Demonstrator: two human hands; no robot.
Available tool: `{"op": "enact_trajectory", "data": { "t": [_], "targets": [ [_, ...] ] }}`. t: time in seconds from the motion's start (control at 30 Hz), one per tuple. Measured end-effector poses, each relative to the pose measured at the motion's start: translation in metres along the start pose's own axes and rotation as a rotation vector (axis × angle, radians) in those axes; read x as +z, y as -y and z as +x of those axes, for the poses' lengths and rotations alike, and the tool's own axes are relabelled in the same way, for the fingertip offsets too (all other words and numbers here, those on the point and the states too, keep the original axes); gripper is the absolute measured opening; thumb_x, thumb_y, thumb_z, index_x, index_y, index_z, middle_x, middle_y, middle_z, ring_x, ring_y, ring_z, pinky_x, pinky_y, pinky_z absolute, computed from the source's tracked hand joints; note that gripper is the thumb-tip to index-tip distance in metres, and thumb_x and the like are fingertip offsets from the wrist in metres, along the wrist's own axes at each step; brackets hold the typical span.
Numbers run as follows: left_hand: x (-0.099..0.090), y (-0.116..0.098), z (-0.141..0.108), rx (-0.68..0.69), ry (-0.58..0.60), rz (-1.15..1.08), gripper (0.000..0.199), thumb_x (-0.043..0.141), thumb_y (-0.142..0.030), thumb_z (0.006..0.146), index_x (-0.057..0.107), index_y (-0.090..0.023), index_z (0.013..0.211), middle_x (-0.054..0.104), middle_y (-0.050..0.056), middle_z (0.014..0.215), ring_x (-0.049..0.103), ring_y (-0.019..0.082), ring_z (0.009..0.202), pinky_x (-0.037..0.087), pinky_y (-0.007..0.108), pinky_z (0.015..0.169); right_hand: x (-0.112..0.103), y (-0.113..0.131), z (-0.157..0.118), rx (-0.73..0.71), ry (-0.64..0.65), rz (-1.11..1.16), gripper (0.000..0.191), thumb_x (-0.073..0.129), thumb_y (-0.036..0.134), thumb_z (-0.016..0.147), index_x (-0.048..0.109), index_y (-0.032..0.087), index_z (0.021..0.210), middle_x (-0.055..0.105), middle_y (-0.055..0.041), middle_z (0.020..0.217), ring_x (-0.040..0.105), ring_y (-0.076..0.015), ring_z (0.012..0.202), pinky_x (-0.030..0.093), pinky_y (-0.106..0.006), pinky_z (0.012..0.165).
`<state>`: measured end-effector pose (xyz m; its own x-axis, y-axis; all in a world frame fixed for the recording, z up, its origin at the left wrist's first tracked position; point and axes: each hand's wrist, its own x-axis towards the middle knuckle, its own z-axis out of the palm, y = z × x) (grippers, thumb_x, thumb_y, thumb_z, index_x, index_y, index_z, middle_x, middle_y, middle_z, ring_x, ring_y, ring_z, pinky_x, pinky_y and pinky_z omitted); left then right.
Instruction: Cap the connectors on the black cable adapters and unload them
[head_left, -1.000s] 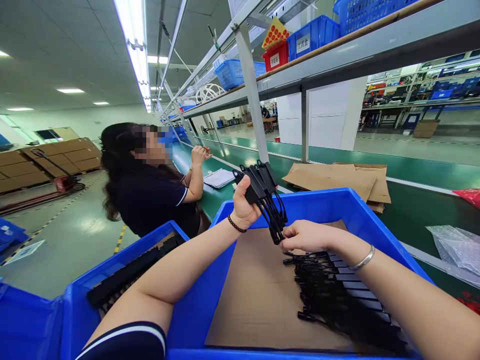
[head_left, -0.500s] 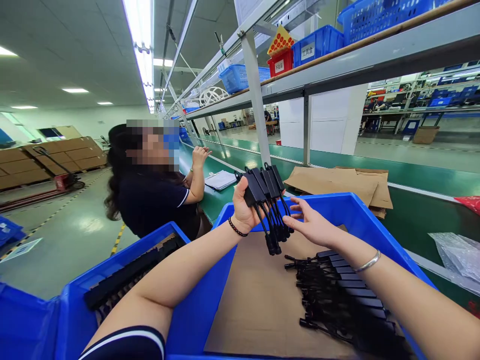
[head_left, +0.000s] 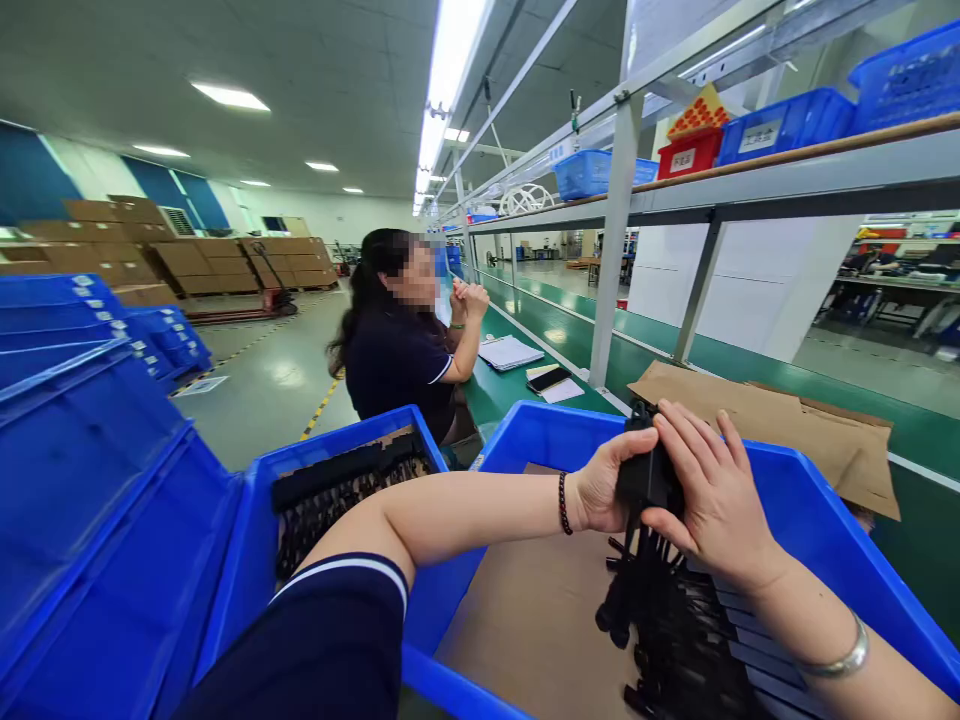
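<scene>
A bunch of black box-shaped modules with short cables [head_left: 646, 480] is held above a blue bin [head_left: 555, 422]. My left hand [head_left: 607, 485] grips the bunch from the left, its thumb over the top. From the right, my right hand [head_left: 712, 490] clasps the same modules, fingers laid along them and thumb below. Their cables and plugs [head_left: 626, 600] dangle under my hands. Inside the bin, more such modules [head_left: 780, 640] lie in a row on a cardboard sheet [head_left: 517, 620], partly hidden by my right forearm and the hanging cables.
A second blue bin [head_left: 255, 560] with black cabled parts stands left, beside stacked blue bins [head_left: 82, 480]. A co-worker [head_left: 397, 350] sits beyond. On the green bench lie papers [head_left: 510, 352], a phone [head_left: 549, 379] and flat cardboard [head_left: 757, 420]. A shelf post [head_left: 613, 250] rises behind.
My right hand has closed onto the bunch, which was in my left hand alone. Both hands and the modules are lower, closer to the row. The view has swung left.
</scene>
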<state>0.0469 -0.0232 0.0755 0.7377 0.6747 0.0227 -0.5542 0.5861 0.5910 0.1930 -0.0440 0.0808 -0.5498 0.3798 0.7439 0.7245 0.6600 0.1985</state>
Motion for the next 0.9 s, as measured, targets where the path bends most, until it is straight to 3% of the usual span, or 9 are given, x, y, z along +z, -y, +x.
{"op": "enact_trajectory", "data": {
  "t": [0.1,0.23,0.43,0.6,0.7,0.8,0.9],
  "targets": [
    [-0.005,0.001,0.000,-0.031,0.031,-0.009,0.038,0.069,-0.039,0.066,0.065,-0.013,0.093,0.069,0.004,0.081,0.063,0.015,0.073,0.044,0.027,0.074,-0.002,-0.004,-0.001,-0.063,-0.057,0.006,0.083,0.034,0.067,0.084,0.015,0.019,0.149,0.051,-0.0155,0.131,0.044,-0.0318,0.121,0.028,-0.053,0.105],
    [-0.007,0.003,0.001,-0.067,0.030,-0.016,0.038,0.069,-0.037,0.065,0.065,-0.014,0.095,0.069,0.003,0.083,0.062,0.015,0.076,0.042,0.027,0.077,-0.003,-0.006,-0.002,-0.104,-0.091,0.016,0.082,0.041,0.065,0.084,0.019,0.019,0.148,0.053,-0.0166,0.127,0.049,-0.0311,0.116,0.034,-0.051,0.100],
    [-0.004,0.002,0.001,-0.076,0.028,-0.005,0.030,0.068,-0.034,0.066,0.065,-0.013,0.086,0.068,0.003,0.077,0.060,0.014,0.072,0.041,0.025,0.072,-0.002,0.004,0.002,-0.034,-0.048,0.033,0.095,0.037,0.076,0.076,0.019,0.015,0.147,0.042,-0.0198,0.138,0.036,-0.0381,0.128,0.027,-0.057,0.102],
    [-0.003,0.004,0.000,-0.060,0.020,0.002,0.027,0.066,-0.033,0.069,0.065,-0.013,0.088,0.067,0.004,0.078,0.060,0.014,0.072,0.041,0.025,0.072,0.002,0.002,0.001,0.033,-0.060,0.113,0.080,0.040,0.068,0.081,0.026,0.019,0.143,0.048,-0.0169,0.133,0.045,-0.0314,0.119,0.036,-0.046,0.097],
    [0.000,0.006,-0.003,-0.022,0.012,0.031,0.029,0.067,-0.034,0.069,0.066,-0.016,0.091,0.068,0.003,0.084,0.061,0.015,0.079,0.043,0.026,0.078,0.003,0.001,0.000,0.043,-0.021,0.177,0.078,0.043,0.066,0.080,0.027,0.020,0.141,0.046,-0.0160,0.134,0.042,-0.0303,0.123,0.032,-0.046,0.101],
    [0.006,0.008,-0.006,0.072,-0.058,0.120,0.038,0.067,-0.039,0.069,0.066,-0.017,0.099,0.068,0.004,0.096,0.061,0.019,0.094,0.043,0.029,0.088,0.004,0.011,-0.001,0.151,0.010,0.235,0.082,0.045,0.070,0.076,0.031,0.021,0.141,0.024,-0.0144,0.149,0.024,-0.0339,0.136,0.020,-0.053,0.109],
    [0.009,0.009,-0.012,0.175,-0.190,0.305,0.045,0.067,-0.044,0.068,0.065,-0.018,0.105,0.067,0.005,0.105,0.057,0.025,0.107,0.044,0.033,0.092,0.007,0.029,0.000,0.363,0.004,0.323,0.097,0.052,0.077,0.067,0.029,0.021,0.143,-0.018,-0.0096,0.153,-0.007,-0.0401,0.140,0.010,-0.059,0.109]
  ]
}}
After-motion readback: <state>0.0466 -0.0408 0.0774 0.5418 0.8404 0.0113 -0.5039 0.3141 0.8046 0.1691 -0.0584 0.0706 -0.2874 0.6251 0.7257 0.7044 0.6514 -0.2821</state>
